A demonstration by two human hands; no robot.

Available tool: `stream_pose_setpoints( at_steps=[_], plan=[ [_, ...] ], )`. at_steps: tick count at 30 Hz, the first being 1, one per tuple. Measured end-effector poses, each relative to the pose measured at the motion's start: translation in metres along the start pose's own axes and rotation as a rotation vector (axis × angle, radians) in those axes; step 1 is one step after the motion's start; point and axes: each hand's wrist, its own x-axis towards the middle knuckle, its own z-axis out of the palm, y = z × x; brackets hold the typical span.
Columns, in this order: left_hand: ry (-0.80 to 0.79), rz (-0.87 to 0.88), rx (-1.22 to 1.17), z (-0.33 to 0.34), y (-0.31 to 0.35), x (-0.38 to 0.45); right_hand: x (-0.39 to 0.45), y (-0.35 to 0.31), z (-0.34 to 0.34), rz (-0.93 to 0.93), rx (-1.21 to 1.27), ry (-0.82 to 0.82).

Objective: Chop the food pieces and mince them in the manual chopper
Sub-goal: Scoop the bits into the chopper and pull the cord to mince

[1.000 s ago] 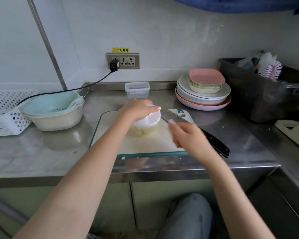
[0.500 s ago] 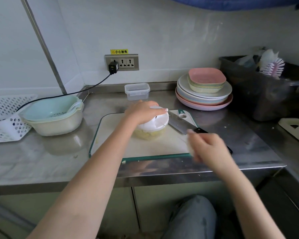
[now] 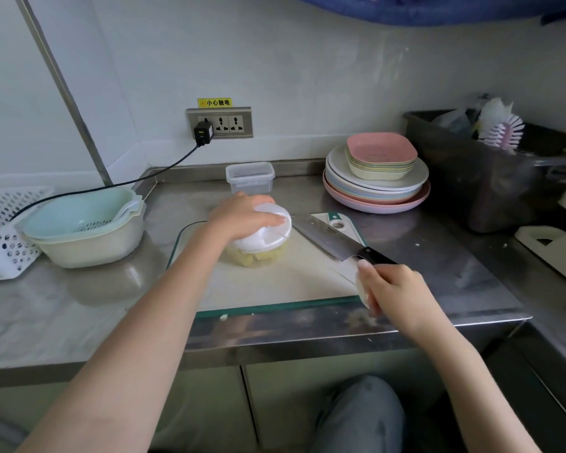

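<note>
The manual chopper (image 3: 267, 238), a clear bowl with a white lid, stands on the white cutting board (image 3: 275, 282). Yellowish chopped food (image 3: 255, 259) shows through its wall. My left hand (image 3: 242, 214) lies flat on the lid and holds the chopper down. My right hand (image 3: 396, 292) is near the board's front right corner, closed around the white pull handle (image 3: 362, 291), well away from the chopper. A thin cord seems to run from the lid to that handle. A cleaver (image 3: 324, 235) with a black handle lies slanted on the board's right side.
A small lidded clear box (image 3: 249, 176) stands behind the chopper. Stacked plates and bowls (image 3: 376, 181) are at the back right, a mint colander in a bowl (image 3: 85, 227) at the left, a dark bin (image 3: 490, 178) at the right. A food crumb (image 3: 223, 317) lies at the counter's front edge.
My right hand has drawn away from the chopper, to the right and toward me, with the pull handle in it. My left hand has stayed on the lid.
</note>
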Motion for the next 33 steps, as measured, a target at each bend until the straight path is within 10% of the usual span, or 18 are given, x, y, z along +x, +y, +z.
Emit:
stream_pose_setpoints(
  at_steps=[33],
  plan=[
    [0.021, 0.065, -0.080, 0.005, 0.005, 0.008, 0.028, -0.037, 0.040, -0.165, -0.049, -0.156]
  ],
)
